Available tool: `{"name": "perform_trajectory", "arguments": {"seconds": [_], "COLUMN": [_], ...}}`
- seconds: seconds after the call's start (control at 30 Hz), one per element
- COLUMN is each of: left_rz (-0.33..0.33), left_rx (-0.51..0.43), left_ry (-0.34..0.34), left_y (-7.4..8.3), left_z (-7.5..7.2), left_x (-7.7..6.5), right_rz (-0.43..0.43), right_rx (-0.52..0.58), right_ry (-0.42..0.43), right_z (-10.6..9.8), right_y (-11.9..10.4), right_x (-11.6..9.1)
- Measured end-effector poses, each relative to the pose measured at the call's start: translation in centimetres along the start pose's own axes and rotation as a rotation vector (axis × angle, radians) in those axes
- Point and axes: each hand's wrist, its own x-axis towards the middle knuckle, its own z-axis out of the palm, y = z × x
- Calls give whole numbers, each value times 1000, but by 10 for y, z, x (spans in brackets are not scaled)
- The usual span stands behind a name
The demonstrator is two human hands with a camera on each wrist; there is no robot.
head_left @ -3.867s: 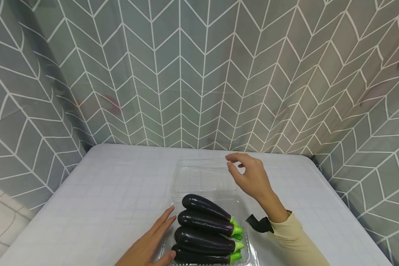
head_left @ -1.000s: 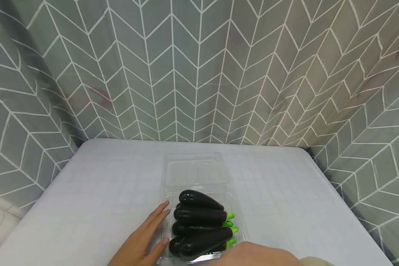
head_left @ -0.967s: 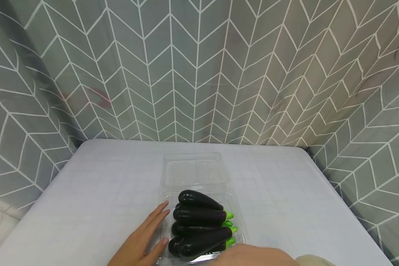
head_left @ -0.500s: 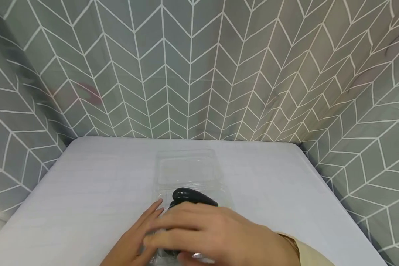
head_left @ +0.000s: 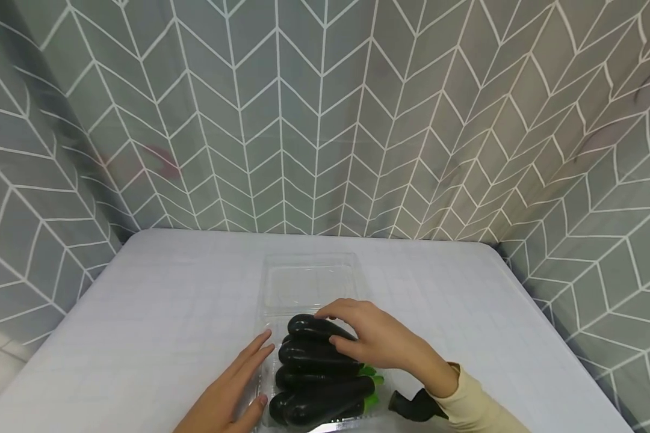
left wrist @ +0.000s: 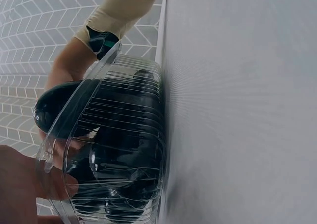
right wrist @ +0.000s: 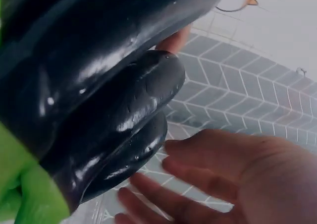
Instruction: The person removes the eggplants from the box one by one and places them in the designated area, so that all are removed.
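The left hand [head_left: 224, 388] has its fingers spread, tips against the box [left wrist: 130, 61] at nine o'clock; the right hand [head_left: 381, 337] comes in from four o'clock, its fingers loose and apart over the far eggplant [head_left: 309, 328], gripping nothing firmly; whether the fingertips press its skin I cannot tell. The eggplants [head_left: 322, 361] lie stacked in the box, stems [head_left: 372, 379] towards three o'clock; the nearest ones overlap at six. To handle the far one well, light sideways pressure from the right fingers seems best, since glossy skin probably slides easily; the left hand should brace the thin wall without bending it; the pile likely rolls if pushed from above. A black strap [head_left: 417, 406] hangs by the right sleeve [head_left: 473, 403]; the clear lid [head_left: 311, 285] lies folded back at twelve, on the white table [head_left: 168, 300]; a patterned curtain [head_left: 325, 120] rises beyond.
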Motion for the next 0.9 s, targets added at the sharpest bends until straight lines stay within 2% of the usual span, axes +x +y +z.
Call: {"name": "perform_trajectory", "arguments": {"seconds": [0.17,0.47,0.67,0.9], "left_rz": [-19,-35,-50,-88], "left_rx": [6,9,15,-2], "left_ry": [4,0,-10,-6], "left_y": [2,3,3,5], "left_z": [1,1,1,3], "left_x": [0,0,0,-1], "right_rz": [77,100,83,-4], "right_rx": [7,30,84,77], "right_ry": [-78,-129,-97,-5], "right_z": [-3,-10,-5,12], "right_y": [10,18,28,36], "right_x": [-7,-17,-24,-23]}}
